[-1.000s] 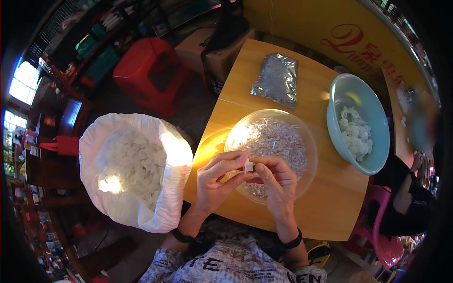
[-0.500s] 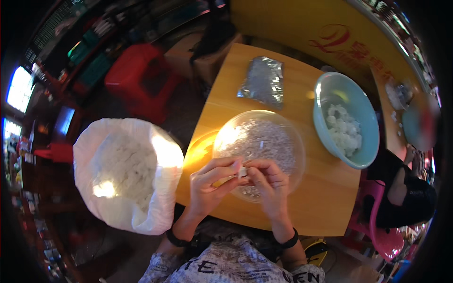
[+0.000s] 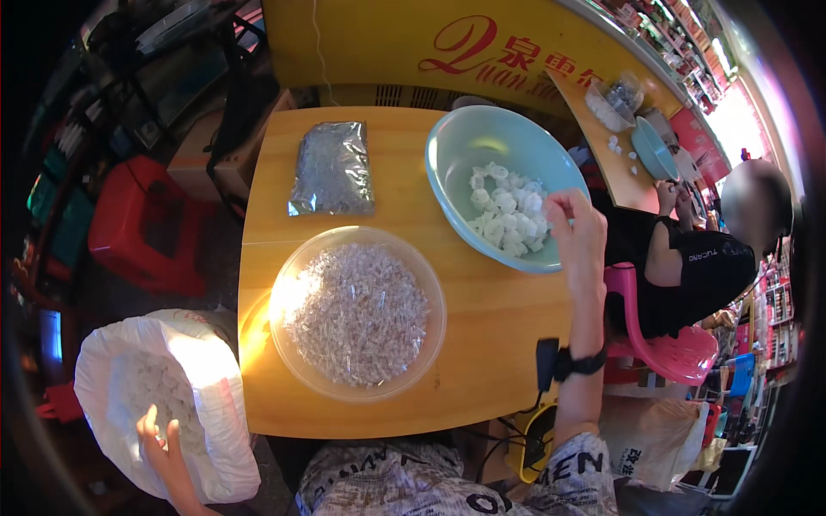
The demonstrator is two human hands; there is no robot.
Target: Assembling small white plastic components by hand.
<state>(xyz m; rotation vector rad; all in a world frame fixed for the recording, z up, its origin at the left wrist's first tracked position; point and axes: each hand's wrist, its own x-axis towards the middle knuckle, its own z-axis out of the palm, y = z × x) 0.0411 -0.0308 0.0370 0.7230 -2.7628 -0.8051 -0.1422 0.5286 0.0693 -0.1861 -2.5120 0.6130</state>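
Observation:
My left hand (image 3: 162,447) reaches over the white sack (image 3: 215,378) at lower left, its fingers apart, close to the pale pieces (image 3: 151,387) inside. My right hand (image 3: 578,228) hangs at the right rim of a light-blue basin (image 3: 452,185), fingers bent and drawn together. Whether a piece sits between those fingertips is hard to make out. White lumpy pieces (image 3: 508,215) lie heaped in the basin. Between my hands, a round clear tub (image 3: 437,344) full of small clear plastic pieces (image 3: 361,314) stands on the table.
A silvery clear bag (image 3: 334,168) lies on the wooden table (image 3: 482,361) behind the tub. A red stool (image 3: 138,219) is at left. At right a person in black (image 3: 688,267) sits on a pink chair (image 3: 675,357) by another table with a blue bowl (image 3: 654,148).
My hands, together over the tub holding a small white piece, have parted: the left into the sack, the right out to the basin. The view has swung right.

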